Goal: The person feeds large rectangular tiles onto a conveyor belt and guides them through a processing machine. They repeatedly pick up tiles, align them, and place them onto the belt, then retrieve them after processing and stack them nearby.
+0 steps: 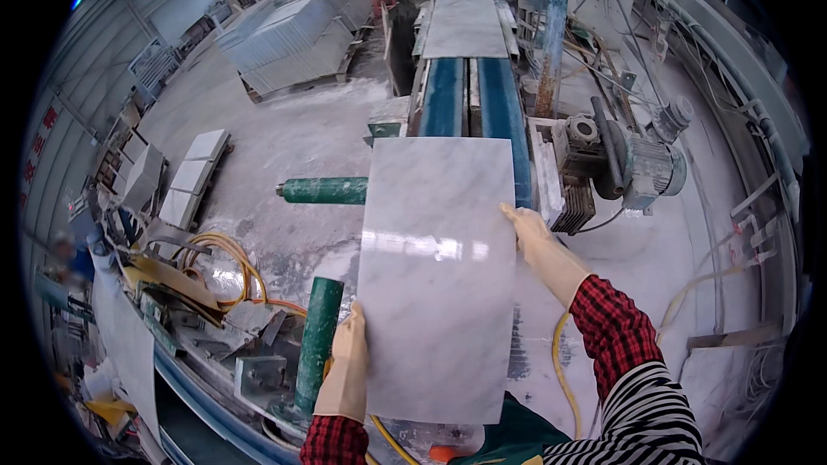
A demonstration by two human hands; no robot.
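A polished pale grey marble slab (438, 310), long and rectangular, lies between my two gloved hands, its glossy face reflecting a band of light. My left hand (347, 357), in a cream rubber glove, grips the slab's left edge near its lower part. Higher up, my right hand (536, 241) holds the right edge, thumb on top and the other fingers hidden beneath. The slab's far end overlaps the near end of the blue conveyor belts (444, 96). Farther along those belts rests another pale slab (465, 24).
Green rollers (324, 194) (320, 336) stand left of the slab. An electric motor (646, 174) sits beside the conveyor on the right. Yellow hoses (562, 370) cross the floor. Stacked slabs (297, 34) stand on a pallet at far left, and a second conveyor (215, 426) runs at lower left.
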